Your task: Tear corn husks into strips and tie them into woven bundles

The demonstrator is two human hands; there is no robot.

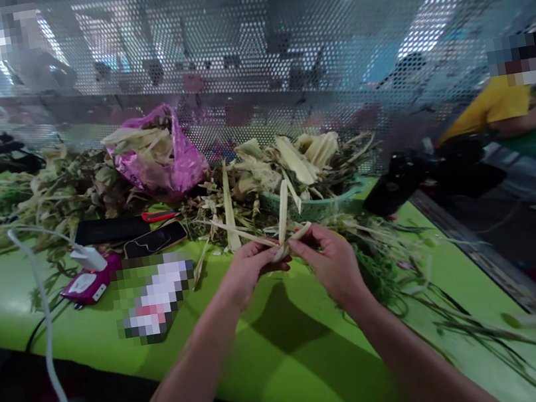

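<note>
Between my two hands, above the green tabletop (271,355), is a small bundle of pale dried corn husk strips (282,215). One strip points upward, and others stick out to the left and right from where they cross. My left hand (252,267) pinches the crossing from the left with its fingers closed. From the right, my right hand (330,260) grips a strip between thumb and fingers. Just beyond them stands a pale green basket (332,205) heaped with dry husks (299,159). A loose upright husk (229,210) is left of the bundle.
A pink plastic bag (162,170) of husks stands behind, beside a husk pile (69,184). Phone (155,239), red-handled tool (159,215) and purple power strip (92,281) lie left. Green twine (380,275) and stalks (488,322) lie right, near a black camera (405,174). A person in a yellow shirt (490,107) is beyond.
</note>
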